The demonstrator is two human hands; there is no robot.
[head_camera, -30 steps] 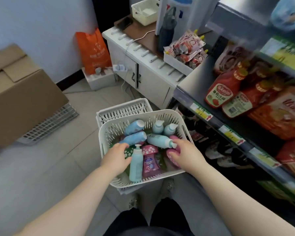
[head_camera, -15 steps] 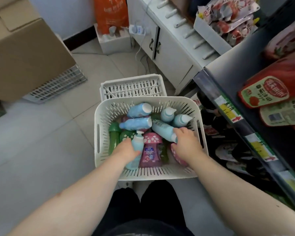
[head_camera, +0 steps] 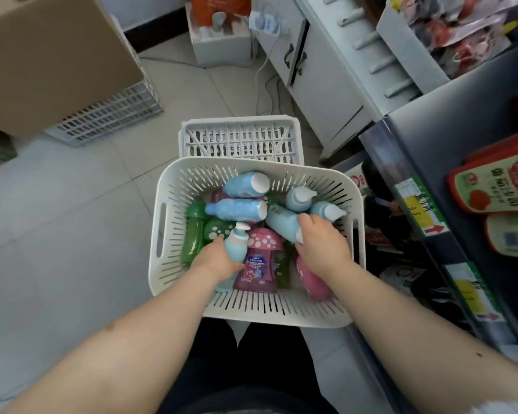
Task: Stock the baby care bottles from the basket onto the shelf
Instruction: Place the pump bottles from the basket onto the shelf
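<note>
Inside basket (head_camera: 281,307), L hand (head_camera: 219,261) grips pump bottle (head_camera: 237,248), nozzle pointing away; R hand (head_camera: 323,243) grips diagonal blue bottle (head_camera: 281,219).

Single head-worn wide-angle view, tipped steeply down.

I work from this one feed: it looks from the person's head, forward and almost straight down along both forearms. The basket (head_camera: 269,309) sits near and mid-frame, close enough that I see the left hand (head_camera: 219,258) curled round a pump bottle (head_camera: 236,246) and the right hand (head_camera: 320,240) round a blue bottle (head_camera: 281,218). The lens bends the edges. The shelf (head_camera: 449,115) runs down the right side and the floor (head_camera: 57,219) fills the left. A cardboard box (head_camera: 51,55) and a white cabinet (head_camera: 326,79) lie along the top.
</note>
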